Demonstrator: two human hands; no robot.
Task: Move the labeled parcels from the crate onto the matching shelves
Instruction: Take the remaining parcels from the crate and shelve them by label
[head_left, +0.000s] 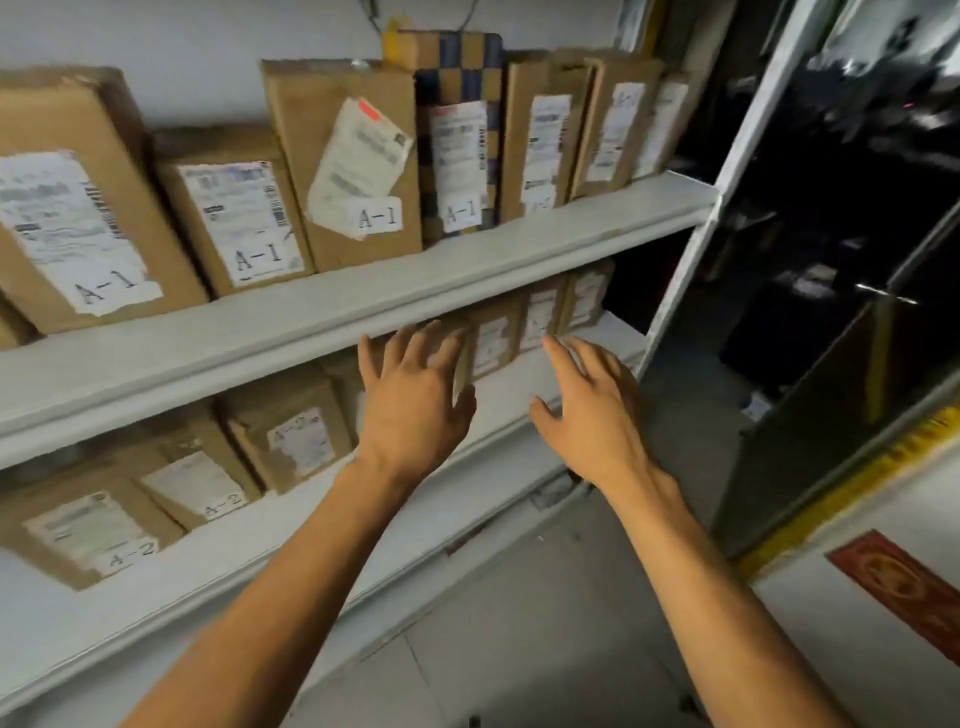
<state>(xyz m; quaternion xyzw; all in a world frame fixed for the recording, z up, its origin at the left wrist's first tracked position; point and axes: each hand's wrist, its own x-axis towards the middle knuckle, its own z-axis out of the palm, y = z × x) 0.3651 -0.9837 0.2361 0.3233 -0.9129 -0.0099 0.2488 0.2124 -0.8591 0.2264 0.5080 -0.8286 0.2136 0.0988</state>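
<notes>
Shelving: white two-tier rack (332, 306) against a pale wall.
Upper tier: upright parcels marked A-1 (236, 221).
Lower tier: parcels marked A-2 (195, 488).
Crate: out of view.
Left hand (415, 400): fingers spread, holding nothing, before the lower row.
Right hand (592, 410): fingers spread, holding nothing.
Handling advice: probably straightening; press flat, keep labels outward.
</notes>
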